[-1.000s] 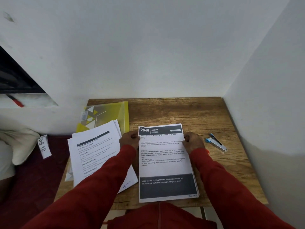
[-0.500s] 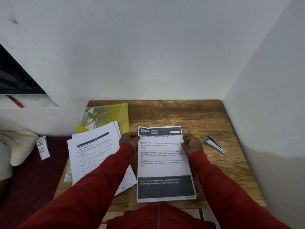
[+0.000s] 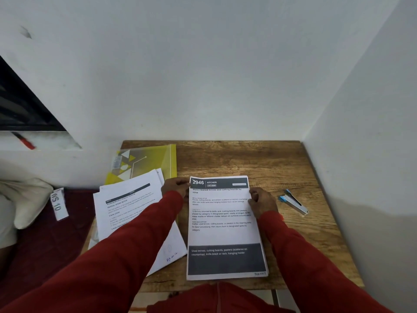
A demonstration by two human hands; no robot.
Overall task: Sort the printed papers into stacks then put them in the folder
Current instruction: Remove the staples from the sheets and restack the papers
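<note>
Papers (image 3: 222, 229) flat on table (image 3: 259, 163), centre. My left hand (image 3: 174, 185) and right hand (image 3: 261, 199) pinch upper side edges. Light, floppy, slippery; I'd hold both edges, square sheets before folder (image 3: 155, 160).

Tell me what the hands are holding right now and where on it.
Both hands grip the stack of printed papers by its side edges near the top: left hand at the upper left corner, right hand on the right edge.

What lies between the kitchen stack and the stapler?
Only the right hand, gripping the kitchen stack's edge, then bare wooden table before the stapler, per the head view.
</note>
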